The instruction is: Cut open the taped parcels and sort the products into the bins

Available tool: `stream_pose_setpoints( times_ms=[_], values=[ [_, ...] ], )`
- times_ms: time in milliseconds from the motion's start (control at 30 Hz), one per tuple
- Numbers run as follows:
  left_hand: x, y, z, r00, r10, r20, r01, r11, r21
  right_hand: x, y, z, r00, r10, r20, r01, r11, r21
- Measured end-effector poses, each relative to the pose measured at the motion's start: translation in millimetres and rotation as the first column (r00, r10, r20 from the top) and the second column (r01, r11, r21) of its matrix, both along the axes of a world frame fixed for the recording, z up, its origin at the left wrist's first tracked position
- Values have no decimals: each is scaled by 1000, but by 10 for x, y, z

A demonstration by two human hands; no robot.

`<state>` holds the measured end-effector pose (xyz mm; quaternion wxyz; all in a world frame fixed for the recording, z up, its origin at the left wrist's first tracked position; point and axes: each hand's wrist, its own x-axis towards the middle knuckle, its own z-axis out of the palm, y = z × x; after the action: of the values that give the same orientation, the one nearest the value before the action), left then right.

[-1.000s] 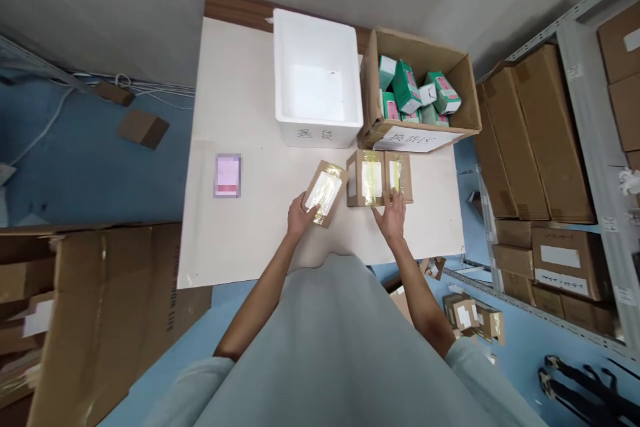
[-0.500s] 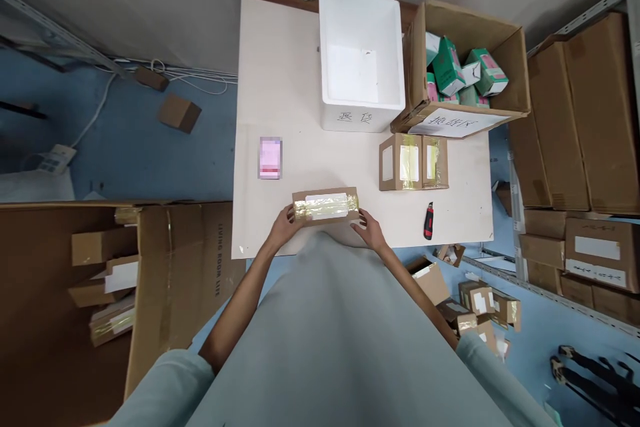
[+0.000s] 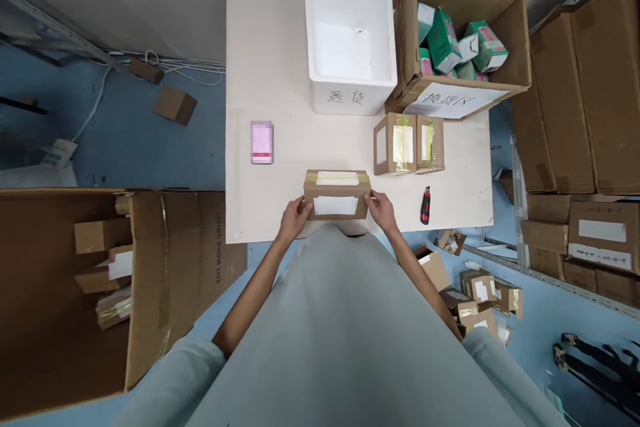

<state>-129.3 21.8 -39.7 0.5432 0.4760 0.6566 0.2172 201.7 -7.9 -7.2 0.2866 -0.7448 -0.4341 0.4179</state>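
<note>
A small brown cardboard box with yellow tape and white labels stands near the front edge of the pale table. My left hand grips its left end and my right hand grips its right end, fingers curled round the sides. Two more taped boxes stand side by side further back on the right. A red and black utility knife lies to the right of my right hand.
A white foam bin and an open carton of green packets stand at the table's back. A pink card lies on the left. A large open carton with boxes is at floor left; shelves of cartons right.
Both hands pulled the taped box to the table's front edge and tipped it, so a labelled side now faces me. The right hand left the two boxes at the back.
</note>
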Motion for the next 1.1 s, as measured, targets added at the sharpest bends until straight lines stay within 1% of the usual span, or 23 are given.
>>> stream_pose_setpoints(
  times_ms=[100,167,300,433,567,700,800,900,1000,1100],
  values=[
    [86,79,-56,999,7,-46,-10,999,-47,86,142,-158,1000,3,-12,-3,999,-38],
    [119,93,-87,999,5,-34,-7,998,-65,132,145,-259,999,14,-43,-16,999,-50],
    [174,-10,-79,1000,-7,17,9,993,-118,191,-73,-372,991,48,-125,-57,996,-72],
    [269,-168,-1,996,59,62,-46,980,-195,184,-309,-431,975,63,-211,-87,991,-104],
    [346,-254,95,993,108,38,-98,976,-194,190,-405,-461,959,78,-271,-111,988,-111],
    [373,-342,206,991,132,24,-127,982,-142,297,-476,-394,947,100,-306,-136,986,-97],
    [390,-436,314,987,161,26,-159,984,-76,422,-508,-258,946,140,-292,-156,987,-31],
    [408,-486,435,984,177,32,-178,984,19,537,-462,-87,948,199,-251,-190,980,60],
    [413,-437,516,982,177,63,-182,979,92,585,-346,32,942,242,-234,-219,968,122],
    [406,-319,513,981,181,73,-186,980,67,547,-237,43,942,259,-216,-244,965,96]
  ],
)
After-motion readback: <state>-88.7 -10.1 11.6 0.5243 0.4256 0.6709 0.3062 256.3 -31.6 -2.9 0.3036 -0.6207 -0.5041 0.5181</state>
